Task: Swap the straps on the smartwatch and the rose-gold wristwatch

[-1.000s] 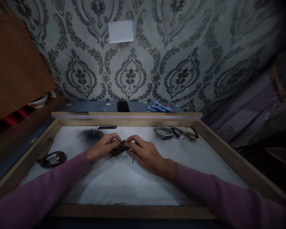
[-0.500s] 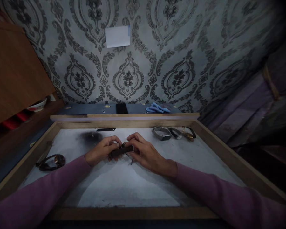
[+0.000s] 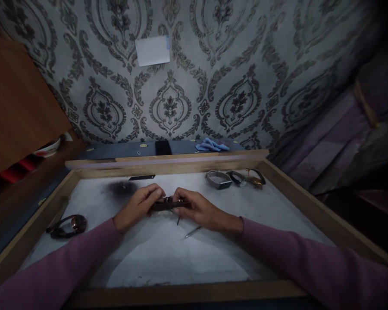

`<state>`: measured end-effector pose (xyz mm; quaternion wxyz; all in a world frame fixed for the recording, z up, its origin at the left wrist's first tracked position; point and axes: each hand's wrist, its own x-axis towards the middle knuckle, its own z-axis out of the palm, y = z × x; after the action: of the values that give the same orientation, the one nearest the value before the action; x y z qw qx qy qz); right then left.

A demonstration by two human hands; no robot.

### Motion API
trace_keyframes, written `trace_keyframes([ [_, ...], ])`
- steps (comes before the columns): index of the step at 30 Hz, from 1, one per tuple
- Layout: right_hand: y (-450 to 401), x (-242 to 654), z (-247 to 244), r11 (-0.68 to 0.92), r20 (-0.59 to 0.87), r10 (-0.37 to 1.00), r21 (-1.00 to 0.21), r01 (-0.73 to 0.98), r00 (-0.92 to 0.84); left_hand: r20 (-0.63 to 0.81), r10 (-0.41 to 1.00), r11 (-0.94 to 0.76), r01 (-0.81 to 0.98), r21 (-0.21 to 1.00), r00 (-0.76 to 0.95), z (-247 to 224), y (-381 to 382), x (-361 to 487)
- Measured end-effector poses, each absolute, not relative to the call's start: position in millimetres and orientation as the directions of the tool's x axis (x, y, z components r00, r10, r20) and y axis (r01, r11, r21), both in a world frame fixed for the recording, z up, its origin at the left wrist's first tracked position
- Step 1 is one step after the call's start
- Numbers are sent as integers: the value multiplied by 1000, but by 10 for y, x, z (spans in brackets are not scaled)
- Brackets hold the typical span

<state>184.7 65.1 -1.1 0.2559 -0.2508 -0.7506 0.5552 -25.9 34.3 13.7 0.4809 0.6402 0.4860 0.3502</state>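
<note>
A dark brown watch strap (image 3: 164, 206) is stretched roughly level between my two hands, over the middle of the white board. Its left end is pinched by my left hand (image 3: 137, 206), thumb and fingers closed. My right hand (image 3: 203, 211) grips the other end, where a small shiny metal part shows near the fingertips. Whether a watch case is attached, I cannot tell. A thin dark piece (image 3: 178, 221) sticks out below the strap. Beside it, a slim metal rod (image 3: 193, 232) lies on the board, partly under my right hand.
A wooden frame (image 3: 177, 290) borders the board. One dark-strapped watch (image 3: 79, 223) lies at left; several more, including a silver one (image 3: 219, 180), are at back right. A black blade-like strip (image 3: 142, 177) lies at the back. Beyond are a black phone-like slab (image 3: 163, 147) and blue cloth (image 3: 212, 144).
The strap has turned from slanting to nearly level. My right hand's fingers have curled in closer around its end. The slim metal rod now shows beneath my right hand. The view has shifted slightly.
</note>
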Motion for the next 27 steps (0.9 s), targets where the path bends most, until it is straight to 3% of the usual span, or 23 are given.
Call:
trace_keyframes([
  [6, 667, 1817, -85, 81, 53, 697, -997, 5, -715, 215, 896, -389, 452, 803, 389, 270, 294, -288],
  [12, 694, 1816, -124, 75, 28, 666, -997, 29, -746, 131, 914, -292, 399, 869, 383, 219, 297, -280],
  [27, 666, 1803, -94, 102, 27, 682, -993, 59, -731, 136, 911, -278, 340, 898, 388, 141, 282, -205],
])
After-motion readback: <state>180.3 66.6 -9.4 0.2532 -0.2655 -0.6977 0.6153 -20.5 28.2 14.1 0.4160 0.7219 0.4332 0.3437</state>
